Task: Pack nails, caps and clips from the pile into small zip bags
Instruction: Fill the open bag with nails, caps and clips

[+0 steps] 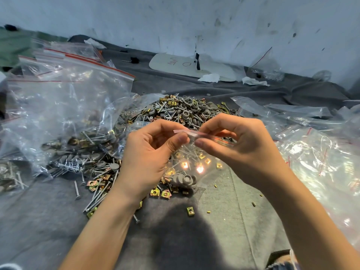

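Left hand (153, 152) and right hand (241, 147) pinch the small zip bag (181, 168).
Thumb and forefinger of each clamp its top strip; holding nails (187, 152), caps (185, 179) and clips (207, 161), it hangs just nearer than the pile (187, 110), over grey cloth (58, 221).

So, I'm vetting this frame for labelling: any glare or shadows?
Head view: orange glare spots on the small zip bag pinched by the left hand and right hand; dark shadow on the grey cloth; white glare on the loose bags at right.
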The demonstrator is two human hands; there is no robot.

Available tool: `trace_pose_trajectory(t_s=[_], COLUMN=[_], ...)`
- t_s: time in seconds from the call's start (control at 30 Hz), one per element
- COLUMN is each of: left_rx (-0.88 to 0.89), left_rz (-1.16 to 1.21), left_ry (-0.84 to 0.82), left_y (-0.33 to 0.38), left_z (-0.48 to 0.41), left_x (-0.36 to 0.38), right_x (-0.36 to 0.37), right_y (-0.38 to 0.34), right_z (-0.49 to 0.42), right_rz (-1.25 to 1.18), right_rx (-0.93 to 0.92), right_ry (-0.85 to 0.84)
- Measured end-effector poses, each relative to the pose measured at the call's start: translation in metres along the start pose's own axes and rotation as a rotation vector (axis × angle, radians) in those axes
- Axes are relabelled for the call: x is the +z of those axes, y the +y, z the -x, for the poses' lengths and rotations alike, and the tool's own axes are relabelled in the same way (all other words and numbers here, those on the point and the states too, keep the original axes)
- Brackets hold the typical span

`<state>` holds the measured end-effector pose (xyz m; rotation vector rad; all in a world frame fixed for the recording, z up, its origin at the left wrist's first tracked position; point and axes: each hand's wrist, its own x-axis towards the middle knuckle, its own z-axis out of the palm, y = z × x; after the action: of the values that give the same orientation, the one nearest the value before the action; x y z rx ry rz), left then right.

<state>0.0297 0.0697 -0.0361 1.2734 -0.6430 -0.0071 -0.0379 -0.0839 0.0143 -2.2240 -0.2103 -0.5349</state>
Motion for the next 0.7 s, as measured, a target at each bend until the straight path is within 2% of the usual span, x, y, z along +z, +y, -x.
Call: trace_pose_trajectory(t_s=[0.7], left_rx=[-0.053], left_rz=[-0.064], left_ry=[-0.025], left_y=[0.0049], left_z=[0.0002], left_x=[-0.0022], right_x=[-0.0020], right_y=[0.0010], right_z=[0.0006], right_rz=[-0.015], right_rx=[0.011], right_ry=[-0.011])
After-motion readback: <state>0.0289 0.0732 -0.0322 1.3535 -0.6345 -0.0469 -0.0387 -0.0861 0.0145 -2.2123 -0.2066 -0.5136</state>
